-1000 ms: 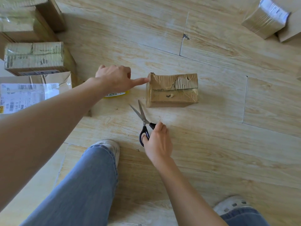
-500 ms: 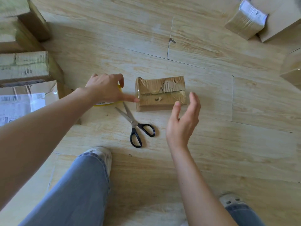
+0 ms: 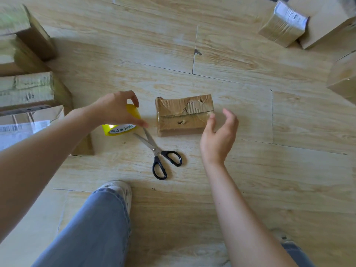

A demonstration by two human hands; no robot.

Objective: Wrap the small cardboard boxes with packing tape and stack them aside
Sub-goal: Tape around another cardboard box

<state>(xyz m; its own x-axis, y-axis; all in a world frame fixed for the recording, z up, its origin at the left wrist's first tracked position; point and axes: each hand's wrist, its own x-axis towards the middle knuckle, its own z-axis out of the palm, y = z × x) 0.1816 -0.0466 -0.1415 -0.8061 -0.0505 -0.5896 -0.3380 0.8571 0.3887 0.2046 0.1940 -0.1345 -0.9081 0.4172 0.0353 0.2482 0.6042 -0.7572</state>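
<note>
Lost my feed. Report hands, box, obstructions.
Hands: left hand grips yellow tape roll, right hand open beside small taped cardboard box. Box sits on wooden floor. Open black-handled scissors lie nearby.

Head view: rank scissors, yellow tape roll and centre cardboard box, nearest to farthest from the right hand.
1. Cardboard box, beside the right hand.
2. Scissors, to its left.
3. Yellow tape roll, farthest left, gripped by the left hand.
</note>
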